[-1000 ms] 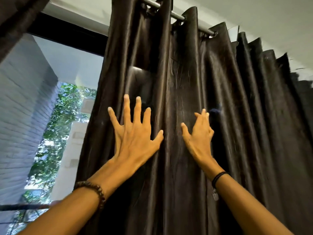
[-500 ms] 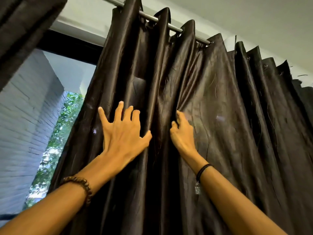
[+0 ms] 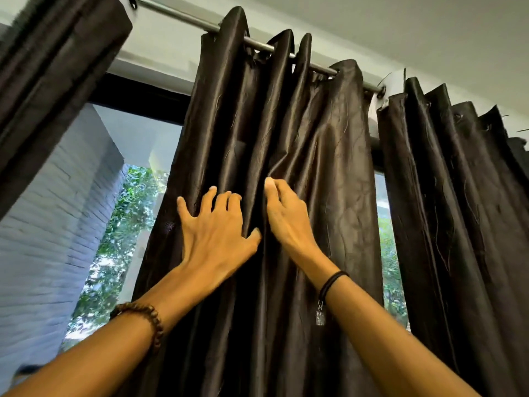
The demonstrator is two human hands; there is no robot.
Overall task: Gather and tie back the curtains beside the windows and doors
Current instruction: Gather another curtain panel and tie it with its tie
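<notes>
A dark brown satin curtain (image 3: pixel 329 167) hangs in pleats from a metal rod (image 3: pixel 177 12) straight ahead. My left hand (image 3: pixel 217 233) lies spread on its left pleats, fingertips pressing into the fabric, thumb against a fold. Just to the right, my right hand (image 3: pixel 286 219) grips a pleat: the thumb shows in front and the fingers are tucked behind the fold. The two hands are nearly touching.
A second dark curtain panel (image 3: pixel 458 196) hangs at the right, with a narrow strip of window (image 3: pixel 389 253) between it and the middle one. Another dark curtain (image 3: pixel 51 67) hangs at the upper left. Glass (image 3: pixel 120 224) shows a brick wall and trees.
My right hand went from lying flat on the fabric to gripping a pleat and moved toward my left hand. The pleats have bunched, and a gap has opened at the right.
</notes>
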